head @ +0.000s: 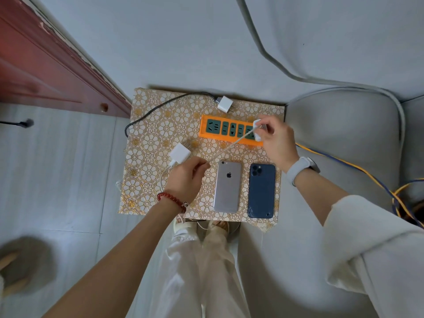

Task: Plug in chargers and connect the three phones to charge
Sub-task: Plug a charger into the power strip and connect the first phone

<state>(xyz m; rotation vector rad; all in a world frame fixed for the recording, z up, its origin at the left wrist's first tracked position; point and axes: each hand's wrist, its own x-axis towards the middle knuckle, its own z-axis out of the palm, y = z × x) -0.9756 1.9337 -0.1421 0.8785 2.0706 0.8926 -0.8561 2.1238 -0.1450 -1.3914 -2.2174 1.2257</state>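
Observation:
An orange power strip (211,134) with green sockets lies on the flower-patterned table (158,129). My right hand (276,140) pinches a white charger (257,131) over the strip's right end. Its white cable (229,146) runs down-left into my left hand (187,177), which grips it. A silver phone (227,187) and a dark blue phone (261,191) lie face down side by side at the table's near edge. A second white charger (180,153) lies just above my left hand. A third white charger (225,103) with a black cable (160,106) sits at the far edge.
A grey sofa (344,134) stands right of the table. Yellow and blue wires (358,168) run across its seat. A red-brown door frame (57,72) is at the left. My legs and feet (202,228) are below the table's near edge.

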